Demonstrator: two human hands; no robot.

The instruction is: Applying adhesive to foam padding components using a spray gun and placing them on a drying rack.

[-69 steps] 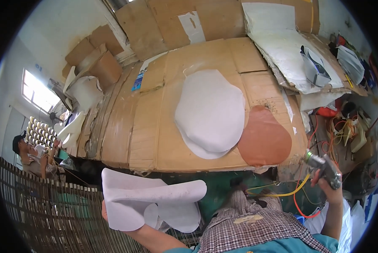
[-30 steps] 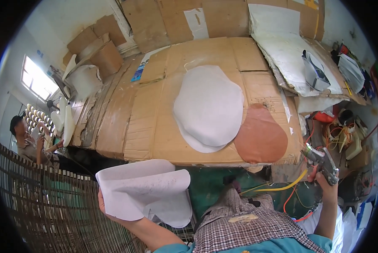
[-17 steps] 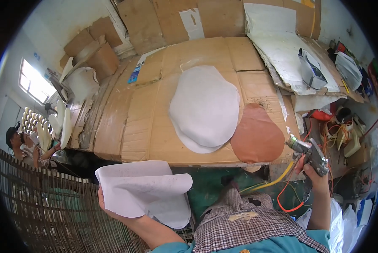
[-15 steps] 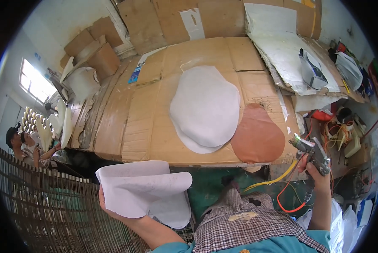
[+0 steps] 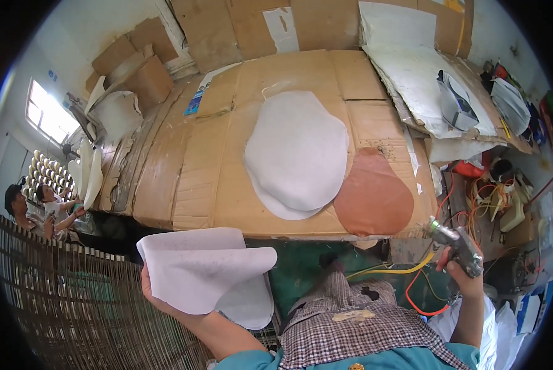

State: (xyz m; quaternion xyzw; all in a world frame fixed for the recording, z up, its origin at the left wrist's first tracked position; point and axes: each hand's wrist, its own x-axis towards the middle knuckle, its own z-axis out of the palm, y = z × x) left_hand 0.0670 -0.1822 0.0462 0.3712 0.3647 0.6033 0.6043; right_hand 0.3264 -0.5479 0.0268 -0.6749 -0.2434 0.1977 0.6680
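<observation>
My left hand [image 5: 147,285] holds a floppy white sheet piece [image 5: 193,280] by its left edge. The sheet is folded over on itself and hangs in front of the cardboard-covered table [image 5: 196,185]; most of the fingers are behind it. At the right, my right hand [image 5: 464,274] is wrapped round a metal spray gun [image 5: 456,246], its nozzle turned up and to the left. On the table lies a stack of rounded whitish sheet pieces [image 5: 298,148]. Beside it, to the right, a reddish-brown rounded piece [image 5: 374,194] lies flat.
A yellow hose [image 5: 406,268] and an orange hose [image 5: 415,302] run near the gun. A slatted rack [image 5: 91,302] stands at lower left. White sheets [image 5: 412,80] bear a grey strap-like item at upper right. Two people [image 5: 33,206] are at far left.
My right hand has come down slightly with the spray gun. The whole view has shifted a little. My left hand keeps its hold on the white sheet piece.
</observation>
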